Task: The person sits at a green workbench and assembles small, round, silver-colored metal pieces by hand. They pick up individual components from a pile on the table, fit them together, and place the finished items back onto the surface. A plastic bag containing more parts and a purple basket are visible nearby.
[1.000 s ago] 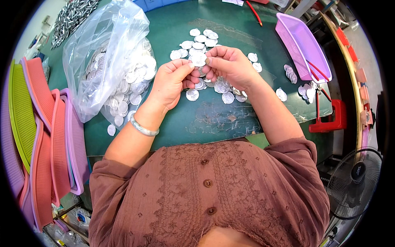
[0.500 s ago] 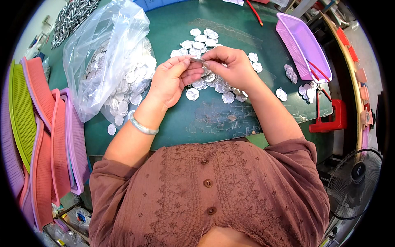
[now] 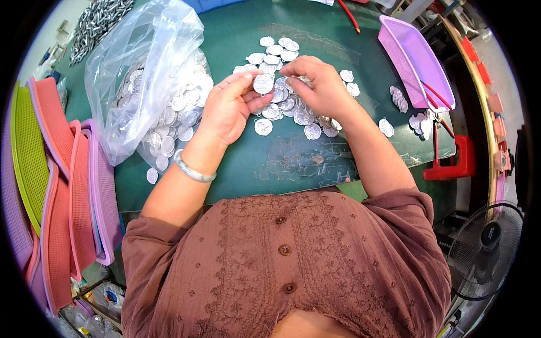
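Observation:
A round silver medallion (image 3: 263, 84) is pinched between the thumb and fingers of my left hand (image 3: 228, 107), its flat face turned up. Just to the right, my right hand (image 3: 321, 90) hovers over the pile with fingers curved and thumb apart, holding nothing that I can see. Under and around both hands lies a loose pile of silver medallions (image 3: 303, 116), partly hidden by the right hand. One single medallion (image 3: 263, 127) rests at the pile's near edge. On the left, a clear plastic bag (image 3: 121, 121) lies open with many more medallions (image 3: 189, 93) in and before it.
Stacked plastic baskets (image 3: 56, 186) crowd the left side. A lilac basket (image 3: 414, 62) stands at the far right, near red-handled pliers (image 3: 435, 141) and a red clamp (image 3: 459, 160). Metal pieces (image 3: 98, 25) are heaped at the far left. A fan (image 3: 487, 248) stands at the lower right.
My right hand has let go of the medallion and moved slightly away to the right. The medallion in my left hand has tilted from edge-on to face-up.

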{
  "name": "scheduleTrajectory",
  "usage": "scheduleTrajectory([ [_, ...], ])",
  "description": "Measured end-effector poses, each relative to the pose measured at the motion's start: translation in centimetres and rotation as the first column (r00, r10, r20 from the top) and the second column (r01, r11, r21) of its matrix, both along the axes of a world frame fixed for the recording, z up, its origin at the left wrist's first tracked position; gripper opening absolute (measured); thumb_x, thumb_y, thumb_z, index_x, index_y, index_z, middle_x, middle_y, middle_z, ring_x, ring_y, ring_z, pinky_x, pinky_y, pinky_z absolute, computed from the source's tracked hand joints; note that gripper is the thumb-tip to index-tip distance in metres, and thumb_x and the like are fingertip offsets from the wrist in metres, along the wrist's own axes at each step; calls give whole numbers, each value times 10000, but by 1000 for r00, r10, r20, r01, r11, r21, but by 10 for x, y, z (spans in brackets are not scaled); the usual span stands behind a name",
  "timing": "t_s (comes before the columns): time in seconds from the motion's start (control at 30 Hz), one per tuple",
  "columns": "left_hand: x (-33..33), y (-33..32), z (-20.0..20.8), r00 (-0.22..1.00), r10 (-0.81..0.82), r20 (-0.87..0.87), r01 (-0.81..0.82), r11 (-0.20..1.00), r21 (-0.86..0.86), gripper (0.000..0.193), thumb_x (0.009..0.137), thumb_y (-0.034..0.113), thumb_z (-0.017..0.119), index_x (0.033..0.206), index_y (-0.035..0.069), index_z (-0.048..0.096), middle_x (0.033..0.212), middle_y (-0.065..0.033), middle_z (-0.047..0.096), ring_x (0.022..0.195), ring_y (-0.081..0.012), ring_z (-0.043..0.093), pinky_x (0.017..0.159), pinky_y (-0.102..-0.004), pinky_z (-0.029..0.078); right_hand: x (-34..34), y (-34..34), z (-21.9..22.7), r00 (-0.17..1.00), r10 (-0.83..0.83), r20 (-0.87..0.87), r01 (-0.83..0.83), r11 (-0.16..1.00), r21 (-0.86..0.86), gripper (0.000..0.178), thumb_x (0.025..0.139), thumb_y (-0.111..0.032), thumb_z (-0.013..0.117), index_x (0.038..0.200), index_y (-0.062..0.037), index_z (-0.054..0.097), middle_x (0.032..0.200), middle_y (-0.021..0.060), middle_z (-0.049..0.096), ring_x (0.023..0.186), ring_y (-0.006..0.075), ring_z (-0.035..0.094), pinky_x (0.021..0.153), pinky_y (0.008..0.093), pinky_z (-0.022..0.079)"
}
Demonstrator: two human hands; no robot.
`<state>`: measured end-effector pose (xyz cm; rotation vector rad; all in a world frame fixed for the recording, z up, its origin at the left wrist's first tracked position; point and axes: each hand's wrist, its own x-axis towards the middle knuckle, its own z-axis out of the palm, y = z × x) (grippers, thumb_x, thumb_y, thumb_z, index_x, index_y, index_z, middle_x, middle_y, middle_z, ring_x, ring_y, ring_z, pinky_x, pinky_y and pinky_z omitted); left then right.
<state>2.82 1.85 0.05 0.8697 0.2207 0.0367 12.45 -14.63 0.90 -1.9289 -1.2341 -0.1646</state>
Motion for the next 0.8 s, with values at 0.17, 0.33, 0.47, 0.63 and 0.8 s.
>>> scheduleTrajectory([
  [0.17, 0, 4, 0, 993, 83, -84, -75, 993, 96, 233, 862, 202, 470, 990, 19, 536, 823, -47, 548, 748, -141, 530, 668, -251, 451, -6, 0, -4, 983, 20, 183, 21, 976, -217, 284, 656, -194, 666, 896, -55, 604, 974, 62, 542, 965, 263, 454, 842, 375, 355],
  [0.33, -1, 2, 0, 990, 88, -106, -60, 969, 240, 175, 834, 201, 529, 932, 59, 554, 688, 11, 501, 598, -81, 459, 513, -199, 359, -11, 4, -4, 983, 20, 183, 30, 963, -269, 305, 623, -194, 685, 885, -60, 602, 986, 50, 532, 982, 252, 445, 861, 377, 335],
  [0.47, -2, 1, 3, 989, 48, -140, -9, 963, 268, 108, 809, 165, 567, 845, 66, 542, 657, 13, 497, 531, -55, 433, 443, -176, 328, -12, 5, -2, 983, 37, 180, 4, 976, -218, 221, 626, -160, 670, 802, -60, 583, 946, 48, 540, 954, 240, 456, 840, 374, 339],
  [0.63, -2, 1, 1, 987, -4, -162, 59, 940, 336, 118, 822, 171, 547, 852, 57, 549, 666, 8, 509, 528, -54, 437, 440, -177, 330, -7, 5, -4, 995, 71, 74, -59, 987, -152, 140, 643, -110, 643, 735, -62, 548, 819, 52, 552, 868, 249, 484, 783, 359, 366],
  [0.8, -2, -1, -1, 990, -11, -140, 51, 957, 286, 164, 835, 187, 541, 894, 36, 558, 695, -2, 527, 533, -64, 447, 446, -181, 342, -10, 6, 3, 998, 28, -55, -23, 996, 83, 121, 652, -66, 626, 738, -52, 542, 733, 65, 532, 762, 262, 511, 661, 335, 417],
])
